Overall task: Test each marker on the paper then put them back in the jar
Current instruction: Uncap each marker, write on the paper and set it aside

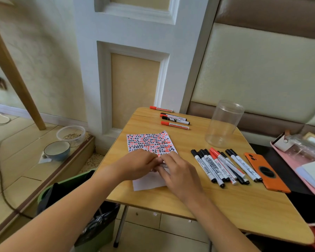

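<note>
Both hands — left hand and right hand — pinched one marker over the paper. Jar sat empty far right; a hard cap tug could've smeared ink or knocked the near pile off the bench.

Clear plastic jar; smooth wood-grain table; matt paper.

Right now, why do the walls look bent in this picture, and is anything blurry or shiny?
Head view: the wide-angle lens bows the white wall panel and table edges. Light is soft daylight with faint shadows. The clear jar shows pale reflections. Both hands, left hand and right hand, look slightly soft, hiding what they hold over the paper.
</note>
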